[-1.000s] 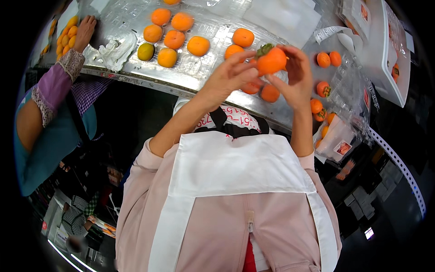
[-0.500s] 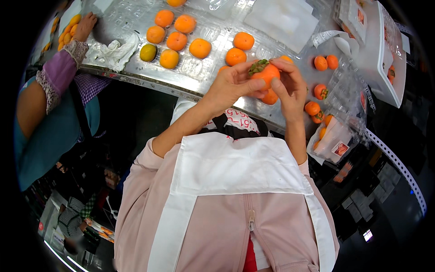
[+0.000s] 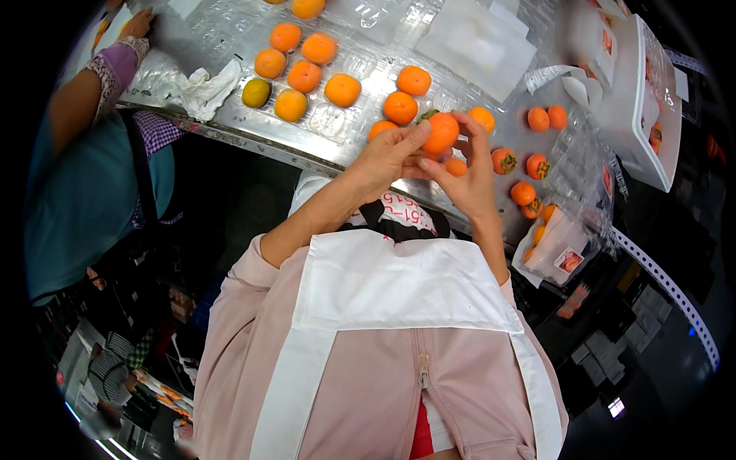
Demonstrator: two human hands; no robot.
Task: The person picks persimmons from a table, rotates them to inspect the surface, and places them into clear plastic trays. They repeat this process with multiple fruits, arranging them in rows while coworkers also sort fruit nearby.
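Note:
An orange persimmon (image 3: 441, 133) is held up between both hands above the near edge of the metal table. My left hand (image 3: 383, 159) grips its left side, with the thumb against the skin. My right hand (image 3: 470, 180) has its fingers curled over the right side of the fruit, and its thumb points in underneath. Only a bit of the green leafy top shows at the upper left of the persimmon. Just below the hands lies another persimmon (image 3: 455, 166), partly covered by fingers. Further persimmons (image 3: 400, 107) sit in clear plastic trays (image 3: 330, 119) to the left.
Several loose persimmons (image 3: 523, 192) lie to the right, near a filled clear pack (image 3: 553, 249). A white bin (image 3: 640, 107) stands far right. White sheets (image 3: 477, 47) and a crumpled cloth (image 3: 207, 90) lie on the table. At the left, a co-worker's hand (image 3: 138, 24) rests at the table.
The persimmon has been turned in my hands, so its leafy top is now mostly out of sight. My right hand has shifted slightly left and down. The co-worker's arm has moved up and left.

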